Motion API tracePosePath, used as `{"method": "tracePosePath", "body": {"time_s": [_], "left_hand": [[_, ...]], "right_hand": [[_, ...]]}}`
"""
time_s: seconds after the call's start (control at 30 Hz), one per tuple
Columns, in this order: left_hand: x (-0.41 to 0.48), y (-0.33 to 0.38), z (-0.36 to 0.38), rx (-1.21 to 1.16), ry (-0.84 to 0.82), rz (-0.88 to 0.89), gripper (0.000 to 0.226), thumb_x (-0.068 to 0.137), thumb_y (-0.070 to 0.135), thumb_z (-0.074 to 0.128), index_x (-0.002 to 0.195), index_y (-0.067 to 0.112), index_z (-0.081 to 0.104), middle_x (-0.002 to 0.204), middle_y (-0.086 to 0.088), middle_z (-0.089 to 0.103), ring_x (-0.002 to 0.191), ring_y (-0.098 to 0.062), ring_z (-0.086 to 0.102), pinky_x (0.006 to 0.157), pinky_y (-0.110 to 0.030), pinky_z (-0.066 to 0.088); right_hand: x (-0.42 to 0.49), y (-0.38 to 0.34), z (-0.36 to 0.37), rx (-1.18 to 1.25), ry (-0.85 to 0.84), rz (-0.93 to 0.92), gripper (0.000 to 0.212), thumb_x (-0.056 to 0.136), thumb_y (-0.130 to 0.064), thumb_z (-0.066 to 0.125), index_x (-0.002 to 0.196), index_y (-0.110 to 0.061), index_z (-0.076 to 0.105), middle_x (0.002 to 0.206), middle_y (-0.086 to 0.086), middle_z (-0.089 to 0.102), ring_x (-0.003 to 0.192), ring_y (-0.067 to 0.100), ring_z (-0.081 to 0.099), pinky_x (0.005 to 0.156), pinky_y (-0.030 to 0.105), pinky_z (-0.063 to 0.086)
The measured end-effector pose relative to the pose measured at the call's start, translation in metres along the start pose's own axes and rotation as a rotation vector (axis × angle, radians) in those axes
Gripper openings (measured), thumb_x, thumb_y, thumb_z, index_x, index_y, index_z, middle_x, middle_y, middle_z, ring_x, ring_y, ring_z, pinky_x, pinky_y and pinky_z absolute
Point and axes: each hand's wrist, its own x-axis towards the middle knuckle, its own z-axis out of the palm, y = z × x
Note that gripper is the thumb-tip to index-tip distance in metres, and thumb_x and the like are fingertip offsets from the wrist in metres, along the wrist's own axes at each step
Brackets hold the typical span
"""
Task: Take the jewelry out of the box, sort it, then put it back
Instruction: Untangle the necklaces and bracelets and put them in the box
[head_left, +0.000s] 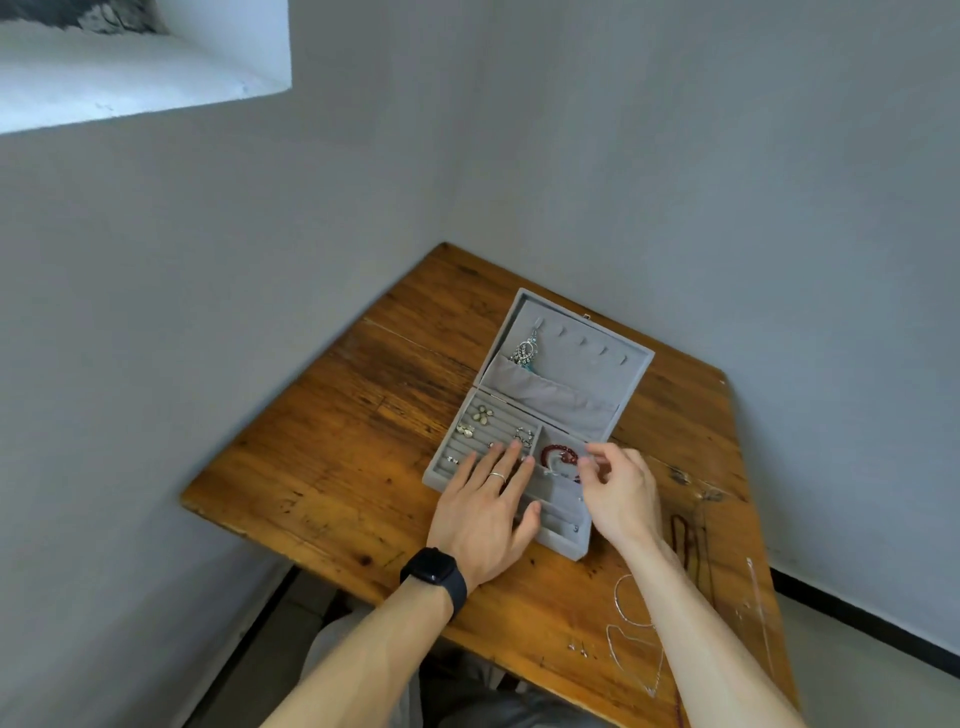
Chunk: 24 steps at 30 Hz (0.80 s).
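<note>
Two hands at an open grey jewelry box (571, 364) on a wooden desk (337, 441).

The left hand (483, 509) lies flat with straight fingers on the box's ring-roll section, near small earrings (483, 414). The right hand (618, 493) curls its fingertips together over the box's right compartment, just above a red bead bracelet (558, 454); whether it grips anything cannot be told. A silver pendant (525, 351) hangs in the box lid. Thin chains (636, 629) lie on the desk right of the box, nearer the person.
</note>
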Motion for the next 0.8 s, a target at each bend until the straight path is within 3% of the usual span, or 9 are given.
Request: {"method": "tracePosePath", "body": {"time_s": [0.1, 0.2, 0.33, 0.43, 0.57, 0.63, 0.73, 0.8], "left_hand": [[-0.001, -0.001, 0.001, -0.007, 0.020, 0.008, 0.056, 0.099, 0.049, 0.039, 0.145, 0.019, 0.052, 0.152, -0.004, 0.047, 0.141, -0.021, 0.043, 0.119, -0.039, 0.025], [-0.002, -0.001, 0.001, -0.012, 0.027, 0.009, 0.056, 0.099, 0.049, 0.040, 0.145, 0.019, 0.051, 0.152, -0.005, 0.046, 0.141, -0.021, 0.043, 0.119, -0.039, 0.026], [-0.001, 0.002, 0.000, -0.003, 0.023, 0.001, 0.055, 0.099, 0.048, 0.039, 0.144, 0.019, 0.053, 0.151, -0.005, 0.048, 0.139, -0.021, 0.045, 0.118, -0.038, 0.027], [-0.002, 0.003, -0.003, -0.008, -0.014, 0.006, 0.057, 0.099, 0.048, 0.036, 0.146, 0.019, 0.050, 0.154, -0.004, 0.044, 0.142, -0.021, 0.042, 0.119, -0.038, 0.026], [-0.001, 0.002, -0.005, -0.002, -0.035, 0.015, 0.055, 0.097, 0.042, 0.042, 0.145, 0.018, 0.051, 0.153, -0.004, 0.046, 0.141, -0.023, 0.043, 0.118, -0.041, 0.031], [-0.001, 0.001, -0.005, 0.012, -0.048, 0.013, 0.056, 0.097, 0.040, 0.040, 0.147, 0.018, 0.048, 0.154, -0.003, 0.044, 0.143, -0.022, 0.041, 0.119, -0.041, 0.030], [-0.002, -0.003, -0.006, 0.026, -0.075, 0.006, 0.058, 0.096, 0.039, 0.035, 0.151, 0.021, 0.043, 0.158, -0.002, 0.039, 0.146, -0.020, 0.034, 0.122, -0.040, 0.024], [-0.002, -0.006, -0.007, 0.032, -0.075, 0.007, 0.058, 0.096, 0.040, 0.035, 0.151, 0.022, 0.043, 0.158, -0.002, 0.038, 0.147, -0.019, 0.032, 0.122, -0.040, 0.022]], "right_hand": [[-0.008, -0.001, 0.004, 0.003, -0.065, -0.175, 0.024, 0.092, -0.037, 0.067, 0.114, -0.029, 0.070, 0.107, -0.011, 0.057, 0.095, 0.008, 0.055, 0.077, 0.025, 0.047], [-0.010, 0.000, 0.009, -0.076, -0.087, -0.246, 0.020, 0.093, -0.033, 0.067, 0.112, -0.028, 0.073, 0.106, -0.008, 0.066, 0.094, 0.011, 0.052, 0.074, 0.024, 0.046], [-0.006, -0.005, 0.014, -0.057, -0.014, -0.165, 0.015, 0.094, -0.030, 0.065, 0.104, -0.028, 0.076, 0.097, -0.004, 0.073, 0.087, 0.017, 0.058, 0.068, 0.027, 0.048], [-0.002, -0.013, 0.018, 0.019, 0.031, -0.039, 0.018, 0.093, -0.032, 0.064, 0.104, -0.030, 0.078, 0.103, -0.004, 0.074, 0.093, 0.022, 0.063, 0.075, 0.033, 0.054], [-0.011, -0.017, 0.027, -0.112, -0.077, -0.096, 0.030, 0.093, -0.034, 0.058, 0.119, -0.032, 0.073, 0.119, -0.007, 0.068, 0.104, 0.020, 0.054, 0.087, 0.037, 0.050], [-0.016, -0.015, 0.026, -0.013, -0.066, -0.104, 0.032, 0.093, -0.025, 0.060, 0.123, -0.028, 0.071, 0.120, -0.005, 0.066, 0.103, 0.017, 0.054, 0.090, 0.029, 0.046], [-0.028, -0.007, 0.011, 0.282, 0.026, -0.009, 0.031, 0.091, -0.009, 0.063, 0.116, -0.023, 0.074, 0.111, -0.004, 0.066, 0.088, 0.004, 0.061, 0.076, 0.004, 0.041], [-0.042, 0.003, -0.007, 0.385, 0.105, 0.060, 0.030, 0.090, -0.006, 0.063, 0.108, -0.027, 0.075, 0.106, -0.011, 0.068, 0.088, -0.002, 0.062, 0.074, 0.003, 0.043]]}}
